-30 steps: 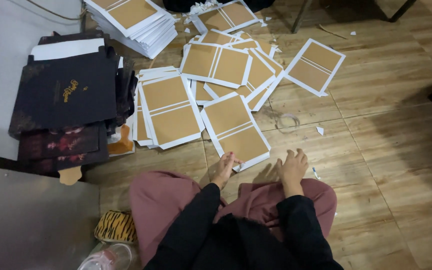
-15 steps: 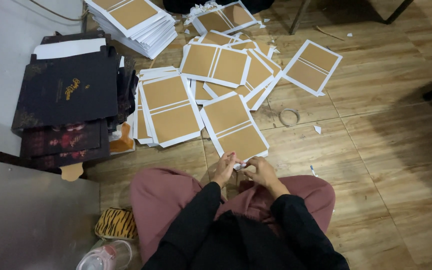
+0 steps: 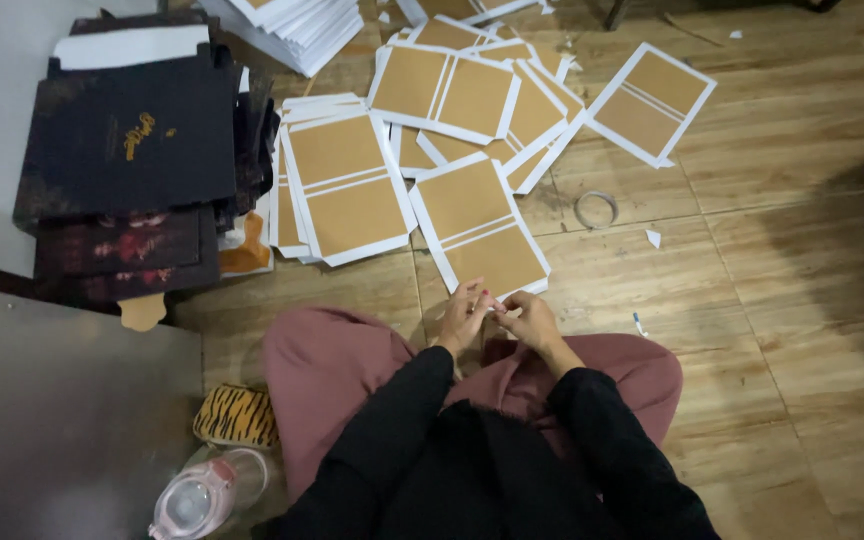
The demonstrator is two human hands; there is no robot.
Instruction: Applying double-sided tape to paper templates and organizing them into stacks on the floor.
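Hands, two, brought together over the lap at frame centre: left hand (image 3: 465, 315) and right hand (image 3: 530, 320), fingertips meeting and pinched narrowly on something too small to identify.

Panel (image 3: 479, 226), brown card with white border and a white band across the middle, flat on the floor at 12 o'clock from the hands; its near edge lies just beyond the fingertips, contact not determinable.

Second panel (image 3: 345, 186), same kind, on a short stack at 11 o'clock, just beside the first.

Further panels (image 3: 462, 88), overlapping loosely, farther out at 12 o'clock; one separate panel (image 3: 650, 104) at 1 o'clock, apart from the rest.

Ring (image 3: 596, 209), small and pale, on the floor at 1 o'clock, near the first panel.

Dark flattened boxes (image 3: 142, 135), stacked, at 10 o'clock, well apart from the hands.

Striped cloth item (image 3: 236, 416), orange and black, at 8 o'clock beside the knee.

Clear bottle (image 3: 204, 495), lying at 7 o'clock.

Floor (image 3: 782, 300), wood-patterned tile, with paper scraps.
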